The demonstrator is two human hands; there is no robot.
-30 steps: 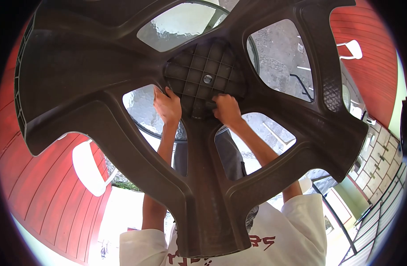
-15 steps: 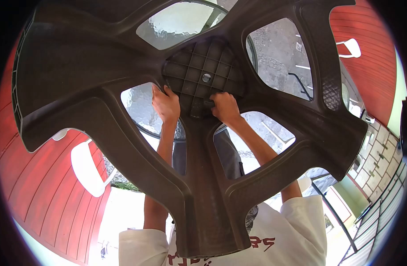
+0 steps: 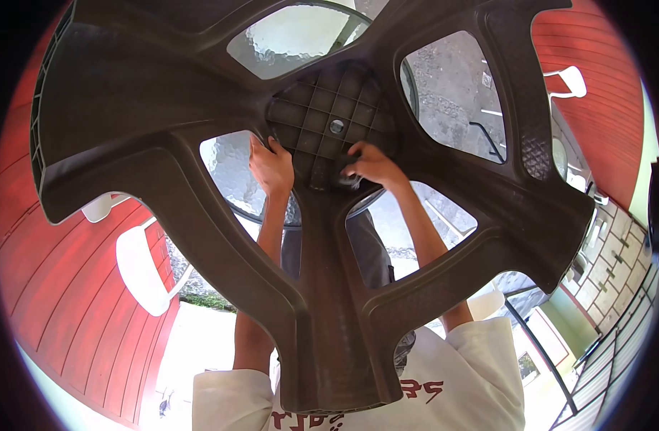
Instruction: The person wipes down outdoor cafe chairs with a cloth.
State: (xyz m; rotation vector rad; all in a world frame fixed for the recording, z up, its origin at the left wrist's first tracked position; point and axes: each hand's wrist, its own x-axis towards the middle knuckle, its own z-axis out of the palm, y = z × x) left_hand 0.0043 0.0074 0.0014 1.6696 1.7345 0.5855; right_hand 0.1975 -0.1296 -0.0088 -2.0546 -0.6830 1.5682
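A large dark brown moulded plastic frame (image 3: pixel 329 287) fills most of the view, with thick arms spreading from a ribbed hub (image 3: pixel 322 115) that has a small round hole. My left hand (image 3: pixel 272 169) grips the frame's edge at the left of the hub, its thumb and fingers around the rim. At the hub's lower right, my right hand (image 3: pixel 376 165) has bent fingers closed over a small dark piece against the ribs; I cannot make out what it is. Below the frame, a round glass tabletop (image 3: pixel 229 172) shows through the openings.
White chairs (image 3: pixel 139 269) stand on the left, and another white chair (image 3: pixel 570 82) is at the upper right. Red plank walls (image 3: pixel 64 302) rise on both sides. Dark metal railings (image 3: pixel 617 345) and a tiled surface (image 3: pixel 606 266) lie at the right.
My right hand has shifted slightly right, with its wrist turned and fingers pointing left over the dark piece. The frame has tilted slightly in view. My left hand keeps its hold.
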